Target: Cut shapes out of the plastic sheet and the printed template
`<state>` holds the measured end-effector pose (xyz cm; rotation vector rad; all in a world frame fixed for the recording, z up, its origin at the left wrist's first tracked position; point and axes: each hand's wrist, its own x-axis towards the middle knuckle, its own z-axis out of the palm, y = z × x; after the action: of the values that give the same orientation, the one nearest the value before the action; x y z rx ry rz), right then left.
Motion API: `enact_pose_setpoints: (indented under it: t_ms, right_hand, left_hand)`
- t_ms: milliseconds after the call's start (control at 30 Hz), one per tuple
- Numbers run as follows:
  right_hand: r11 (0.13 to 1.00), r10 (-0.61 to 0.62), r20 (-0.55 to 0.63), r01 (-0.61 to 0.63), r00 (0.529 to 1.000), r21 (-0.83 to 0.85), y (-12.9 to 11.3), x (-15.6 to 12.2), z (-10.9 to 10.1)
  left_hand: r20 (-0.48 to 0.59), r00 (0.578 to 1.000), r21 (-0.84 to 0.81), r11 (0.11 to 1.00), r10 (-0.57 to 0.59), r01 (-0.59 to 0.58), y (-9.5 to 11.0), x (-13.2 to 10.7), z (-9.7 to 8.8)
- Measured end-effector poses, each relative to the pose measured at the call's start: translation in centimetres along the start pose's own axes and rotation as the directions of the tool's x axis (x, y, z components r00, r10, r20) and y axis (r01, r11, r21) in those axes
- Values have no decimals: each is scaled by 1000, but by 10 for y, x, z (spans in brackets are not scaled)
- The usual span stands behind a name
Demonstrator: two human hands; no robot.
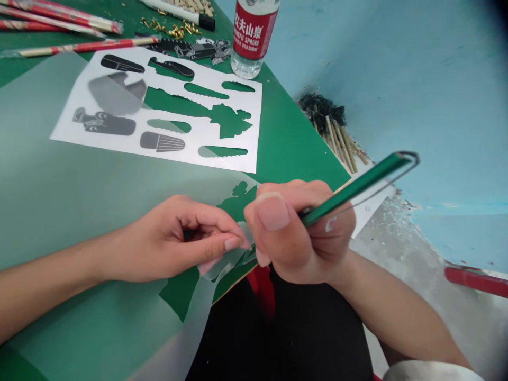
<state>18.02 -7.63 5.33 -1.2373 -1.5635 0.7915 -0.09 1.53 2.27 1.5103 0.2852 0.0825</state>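
My left hand (178, 241) pinches the edge of a translucent film sheet (59, 190) that lies over the green table (286, 143), near a cut-out figure shape (238, 198). My right hand (297, 233) is closed around a green pen-like tool (357, 185), its tip hidden behind my thumb at the film's edge, right beside my left fingertips. A white sheet (166, 100) with printed grey and black parts and several cut-out holes lies farther back on the table.
A water bottle (254, 34) with a red label stands at the back. Red-striped sticks (59, 21), small brass pins (166, 29) and printed pieces (198, 50) lie at the far edge. Bamboo sticks (337, 137) lie on the floor by the blue wall.
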Motion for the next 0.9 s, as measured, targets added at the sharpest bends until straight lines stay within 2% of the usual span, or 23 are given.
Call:
enact_pose_setpoints:
  t_ms: [100, 233, 733, 900]
  right_hand:
    - [981, -45, -68, 57, 997, 186, 2, 2, 2]
    - [953, -79, -98, 104, 992, 284, 4, 2, 4]
    - [971, -62, -33, 68, 997, 229, -2, 9, 1]
    - [957, -137, -77, 152, 988, 248, 4, 3, 0]
  left_hand:
    - [4, 1000, 10, 1000, -13, 12, 0, 0, 0]
    - [-2, 1000, 4, 1000, -9, 9, 0, 0, 1]
    - [-12, 1000, -21, 1000, 1, -1, -1, 0, 1]
    - [-10, 1000, -33, 999, -19, 19, 2, 3, 1]
